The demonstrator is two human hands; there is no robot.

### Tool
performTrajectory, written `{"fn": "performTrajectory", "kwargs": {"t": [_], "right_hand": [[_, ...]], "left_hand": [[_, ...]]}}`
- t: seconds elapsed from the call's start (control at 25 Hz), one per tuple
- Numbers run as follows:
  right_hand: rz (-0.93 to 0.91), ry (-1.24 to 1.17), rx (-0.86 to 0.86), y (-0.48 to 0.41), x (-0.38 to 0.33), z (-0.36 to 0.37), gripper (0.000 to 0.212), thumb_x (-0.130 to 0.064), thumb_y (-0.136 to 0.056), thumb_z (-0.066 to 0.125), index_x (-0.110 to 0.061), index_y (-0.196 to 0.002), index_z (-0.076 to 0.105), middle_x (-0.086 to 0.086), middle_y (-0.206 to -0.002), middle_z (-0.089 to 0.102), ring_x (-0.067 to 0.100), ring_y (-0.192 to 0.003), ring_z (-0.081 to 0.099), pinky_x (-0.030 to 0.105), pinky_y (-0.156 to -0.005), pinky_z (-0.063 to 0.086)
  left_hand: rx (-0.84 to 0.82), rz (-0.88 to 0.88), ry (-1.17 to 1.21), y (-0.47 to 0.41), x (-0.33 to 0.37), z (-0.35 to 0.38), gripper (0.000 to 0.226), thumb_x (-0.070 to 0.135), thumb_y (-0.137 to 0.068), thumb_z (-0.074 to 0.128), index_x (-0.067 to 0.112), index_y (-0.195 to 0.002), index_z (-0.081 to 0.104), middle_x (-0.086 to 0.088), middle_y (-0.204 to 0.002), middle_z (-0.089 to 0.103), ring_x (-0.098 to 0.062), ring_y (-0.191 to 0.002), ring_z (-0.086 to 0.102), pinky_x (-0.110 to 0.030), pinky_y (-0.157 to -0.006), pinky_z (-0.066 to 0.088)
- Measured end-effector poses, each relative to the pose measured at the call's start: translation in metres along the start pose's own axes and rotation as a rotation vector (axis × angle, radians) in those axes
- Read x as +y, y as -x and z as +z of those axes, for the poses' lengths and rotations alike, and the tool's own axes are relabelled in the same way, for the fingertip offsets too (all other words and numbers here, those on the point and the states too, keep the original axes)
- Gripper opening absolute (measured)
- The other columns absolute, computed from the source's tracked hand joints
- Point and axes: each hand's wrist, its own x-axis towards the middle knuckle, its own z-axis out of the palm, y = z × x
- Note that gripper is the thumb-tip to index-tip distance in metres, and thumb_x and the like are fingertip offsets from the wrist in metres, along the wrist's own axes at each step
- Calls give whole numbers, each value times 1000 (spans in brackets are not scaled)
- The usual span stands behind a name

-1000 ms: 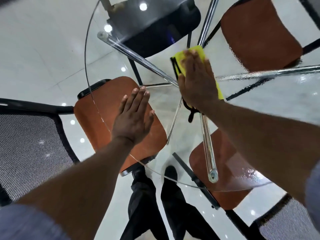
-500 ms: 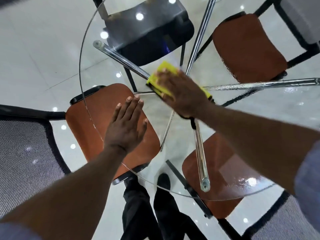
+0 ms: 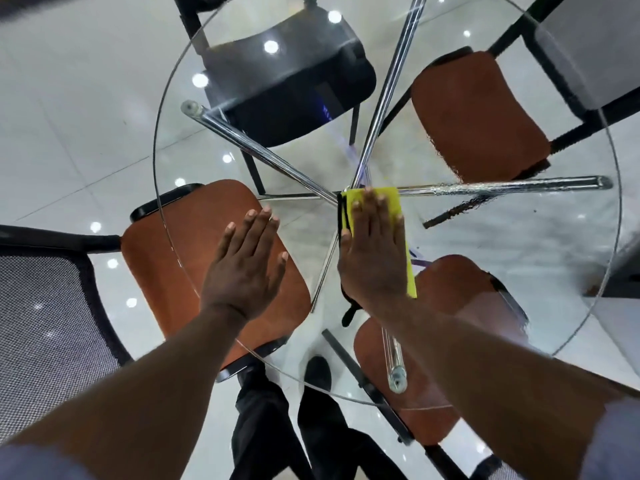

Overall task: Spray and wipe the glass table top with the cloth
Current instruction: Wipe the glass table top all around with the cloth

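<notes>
Wiping the desk [image 3: 519,258] here: our right hand [image 3: 374,261] presses the cloth [image 3: 389,202] flat near the centre, fingers [image 3: 370,206] straight, gripping nothing. Left hand [image 3: 246,268] lies flat on the desk, empty. We'd hold even pressure and overlap strokes toward the droplets [image 3: 485,195] on the right.

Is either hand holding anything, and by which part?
Nothing is gripped. The right hand presses flat on top of the yellow cloth; the left hand rests open on the glass table top.

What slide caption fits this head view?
Right hand presses a yellow cloth on the glass table top; left hand rests flat beside it.
</notes>
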Motion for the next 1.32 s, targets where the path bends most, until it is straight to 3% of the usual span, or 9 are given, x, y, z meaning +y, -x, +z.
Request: {"fn": "performTrajectory", "kwargs": {"t": [0.16, 0.28, 0.4, 0.52, 0.64, 0.84, 1.0, 1.12, 1.32], "right_hand": [[-288, 20, 64, -101, 51, 16, 55, -32, -112, 42, -8, -162, 44, 15, -171, 38, 36, -159, 35, 59, -127, 30], [-19, 51, 153, -146, 85, 21, 55, -34, -110, 44, -7, -157, 50, 18, -164, 48, 37, -152, 46, 59, -123, 38], [204, 45, 178, -95, 72, 8, 56, -34, -111, 42, -6, -159, 47, 19, -165, 45, 38, -154, 42, 59, -124, 35], [142, 38, 34, 26, 37, -10, 60, -35, -114, 38, -6, -166, 33, 19, -174, 27, 39, -162, 26, 58, -130, 24], [123, -16, -107, 94, 16, -22, 58, -37, -111, 45, -9, -162, 42, 12, -178, 22, 32, -165, 20, 59, -130, 22], [-81, 45, 8, -7, 45, -2, 60, -33, -112, 46, -4, -164, 38, 17, -173, 32, 39, -161, 31, 59, -129, 28], [65, 80, 42, -92, 57, 3, 62, -38, -111, 39, -9, -165, 37, 13, -173, 34, 35, -160, 33, 56, -129, 27], [130, 53, 57, -36, 48, -8, 58, -37, -113, 39, -10, -164, 40, 12, -173, 34, 33, -161, 32, 55, -129, 27], [144, 28, 6, 155, 22, -38, 56, -31, -110, 52, -2, -158, 48, 18, -170, 38, 38, -159, 34, 63, -123, 34]], "left_hand": [[18, 4, -3, -1, -2, 3, 66, 47, -107, 33, 15, -164, 26, -1, -173, 18, -18, -161, 9, -46, -130, 12], [27, 9, -7, -1, -2, 5, 65, 46, -107, 34, 15, -164, 26, -1, -173, 18, -18, -161, 9, -46, -130, 11], [5, 6, -1, -2, -3, 2, 66, 47, -108, 32, 15, -165, 22, -1, -174, 15, -17, -161, 5, -45, -131, 9], [-5, 2, -2, -2, 2, -1, 66, 46, -107, 32, 15, -165, 23, -1, -174, 16, -18, -161, 6, -46, -130, 9], [0, -8, 29, -3, 2, -1, 64, 44, -106, 36, 15, -163, 28, -1, -173, 20, -20, -161, 12, -46, -130, 10], [3, -4, 10, -3, 1, 2, 63, 44, -107, 36, 16, -163, 28, -2, -173, 20, -21, -161, 11, -49, -129, 13], [26, 24, 4, -3, -3, 5, 62, 43, -108, 39, 15, -163, 28, -2, -173, 21, -21, -161, 12, -49, -129, 13], [9, 16, 13, -3, -3, 4, 64, 45, -108, 34, 15, -164, 25, -3, -173, 18, -21, -161, 9, -48, -130, 9], [-9, 24, 25, -1, -3, 2, 65, 43, -109, 37, 13, -164, 22, -5, -173, 18, -23, -161, 8, -51, -130, 10]]}}
